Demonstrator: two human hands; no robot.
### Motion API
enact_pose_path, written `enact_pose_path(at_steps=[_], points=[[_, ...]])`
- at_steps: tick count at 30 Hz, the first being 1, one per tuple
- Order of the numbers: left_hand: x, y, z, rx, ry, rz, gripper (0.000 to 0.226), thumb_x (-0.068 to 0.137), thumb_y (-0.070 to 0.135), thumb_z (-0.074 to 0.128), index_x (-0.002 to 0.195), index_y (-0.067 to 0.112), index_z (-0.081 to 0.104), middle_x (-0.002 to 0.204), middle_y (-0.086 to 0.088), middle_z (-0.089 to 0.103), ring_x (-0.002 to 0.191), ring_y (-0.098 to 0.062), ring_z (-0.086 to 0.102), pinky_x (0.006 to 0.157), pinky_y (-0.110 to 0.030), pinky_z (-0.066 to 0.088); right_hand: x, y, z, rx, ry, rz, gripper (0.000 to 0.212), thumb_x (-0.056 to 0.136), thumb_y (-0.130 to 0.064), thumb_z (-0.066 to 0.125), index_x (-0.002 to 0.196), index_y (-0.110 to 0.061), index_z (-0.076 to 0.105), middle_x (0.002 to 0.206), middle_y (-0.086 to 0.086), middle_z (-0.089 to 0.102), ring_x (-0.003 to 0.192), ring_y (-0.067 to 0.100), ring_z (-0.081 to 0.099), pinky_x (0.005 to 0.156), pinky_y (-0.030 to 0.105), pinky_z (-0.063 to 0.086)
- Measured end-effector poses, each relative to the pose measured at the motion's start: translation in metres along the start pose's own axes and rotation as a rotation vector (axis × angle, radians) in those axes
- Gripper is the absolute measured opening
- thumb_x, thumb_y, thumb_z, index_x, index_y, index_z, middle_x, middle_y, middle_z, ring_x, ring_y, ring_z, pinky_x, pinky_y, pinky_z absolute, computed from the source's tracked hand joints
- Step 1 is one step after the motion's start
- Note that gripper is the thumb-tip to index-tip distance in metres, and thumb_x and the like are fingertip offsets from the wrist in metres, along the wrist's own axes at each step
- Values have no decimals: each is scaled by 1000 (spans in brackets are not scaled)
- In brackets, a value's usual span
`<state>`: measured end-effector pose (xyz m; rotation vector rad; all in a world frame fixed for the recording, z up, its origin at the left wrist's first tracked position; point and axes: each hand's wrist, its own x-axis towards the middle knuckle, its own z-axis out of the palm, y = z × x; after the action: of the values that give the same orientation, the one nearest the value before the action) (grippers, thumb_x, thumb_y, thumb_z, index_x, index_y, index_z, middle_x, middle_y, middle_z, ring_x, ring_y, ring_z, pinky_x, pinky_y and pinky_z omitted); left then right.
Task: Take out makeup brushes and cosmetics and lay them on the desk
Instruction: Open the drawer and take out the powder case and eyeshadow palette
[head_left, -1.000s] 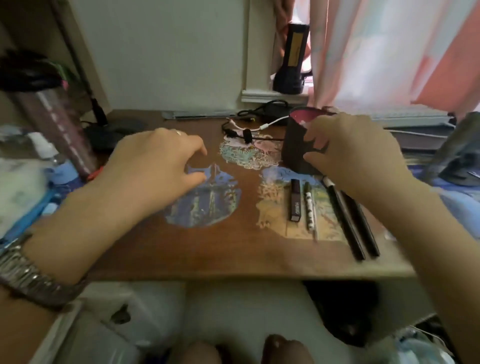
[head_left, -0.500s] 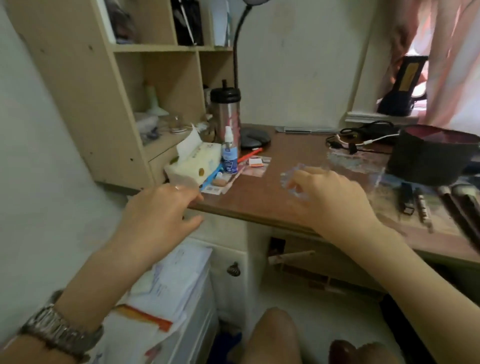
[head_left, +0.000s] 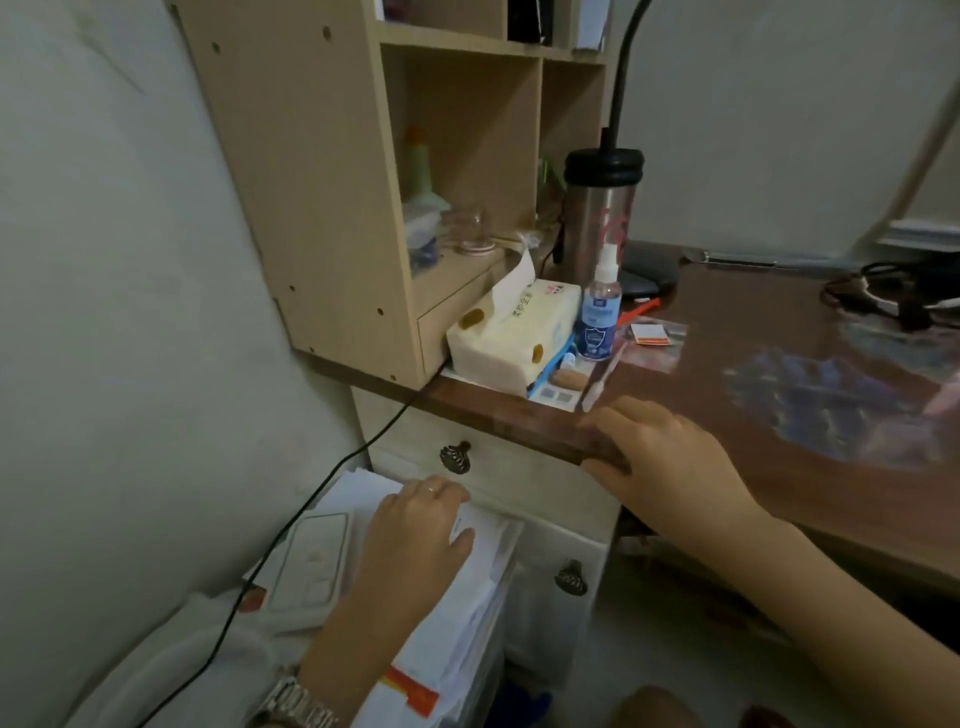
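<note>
The brushes, the cosmetics and the dark cup are outside this view. My right hand (head_left: 670, 462) grips the front edge of the brown desk (head_left: 727, 332) near its left end, fingers on top and thumb under the edge. My left hand (head_left: 415, 535), with a ring and a metal watch, lies flat with fingers apart on a stack of papers (head_left: 467, 623) beside the desk, just below a white drawer with a dark knob (head_left: 455, 457).
On the desk's left end stand a wooden shelf unit (head_left: 332, 182), a tissue box (head_left: 511, 332), a spray bottle (head_left: 600, 312) and a steel tumbler (head_left: 600, 208). A black cable (head_left: 291, 525) hangs down the wall. A second knob (head_left: 570, 578) sits lower right.
My view has swung left and down, away from the cup and brushes. My right hand left the cup and now holds the desk edge; my left hand dropped onto the papers.
</note>
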<state>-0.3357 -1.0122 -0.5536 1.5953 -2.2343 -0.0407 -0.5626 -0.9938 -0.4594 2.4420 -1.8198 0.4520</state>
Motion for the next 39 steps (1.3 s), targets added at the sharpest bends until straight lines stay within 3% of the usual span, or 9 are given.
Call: enact_pose_path(at_steps=[5, 11, 14, 18, 28, 31, 35, 39], points=[[27, -7, 30, -29, 16, 45, 50, 81, 26, 67, 128, 13, 53, 135, -10, 52, 124, -27, 49, 100, -38, 42, 13, 13, 15, -19, 6, -42, 32, 84, -33, 61, 116, -28, 60, 110, -2, 63, 97, 17, 57, 80, 36, 53], [49, -16, 50, 55, -31, 58, 62, 83, 31, 64, 137, 13, 40, 145, -12, 39, 135, -25, 34, 112, -39, 31, 16, 21, 15, -35, -7, -73, 39, 80, -41, 53, 114, -28, 65, 107, -1, 65, 93, 21, 57, 72, 43, 54], [54, -26, 57, -5, -97, 1, 65, 84, 31, 63, 140, 12, 35, 149, -10, 34, 137, -24, 32, 112, -40, 30, 15, 23, 18, -32, 19, -73, 35, 79, -37, 59, 111, -26, 67, 103, 0, 66, 89, 22, 57, 69, 44, 54], [55, -32, 58, -206, -82, -23, 58, 83, 19, 66, 136, 10, 42, 143, -11, 40, 129, -26, 41, 106, -38, 38, 14, 24, 22, -18, 43, -60, 35, 79, -37, 59, 110, -25, 67, 102, 1, 65, 87, 23, 56, 67, 45, 53], [53, -37, 60, -252, 20, 11, 47, 77, 8, 69, 122, 8, 55, 125, -12, 56, 114, -26, 53, 94, -40, 49, 12, 25, 26, 49, 79, -51, 36, 79, -38, 58, 111, -24, 67, 101, 1, 64, 89, 22, 55, 70, 45, 52], [40, -43, 60, -285, 48, -4, 42, 82, 7, 66, 122, 13, 54, 126, -5, 54, 110, -20, 54, 89, -32, 50, 12, 27, 30, 67, 97, -42, 35, 80, -37, 60, 112, -25, 66, 102, 0, 63, 90, 22, 54, 71, 45, 51], [11, -45, 59, -358, 55, -55, 41, 91, 16, 57, 130, 17, 48, 142, 4, 44, 119, -8, 47, 96, -21, 38, 11, 27, 31, 87, 113, -40, 33, 80, -33, 64, 112, -25, 66, 102, 2, 63, 90, 23, 53, 73, 46, 51], [-7, -34, 46, -429, 56, -143, 44, 92, 33, 53, 134, 21, 45, 144, 2, 44, 129, -15, 41, 107, -36, 37, 11, 26, 31, 109, 116, -29, 34, 79, -34, 64, 112, -26, 66, 103, 1, 63, 91, 22, 52, 74, 48, 51]])
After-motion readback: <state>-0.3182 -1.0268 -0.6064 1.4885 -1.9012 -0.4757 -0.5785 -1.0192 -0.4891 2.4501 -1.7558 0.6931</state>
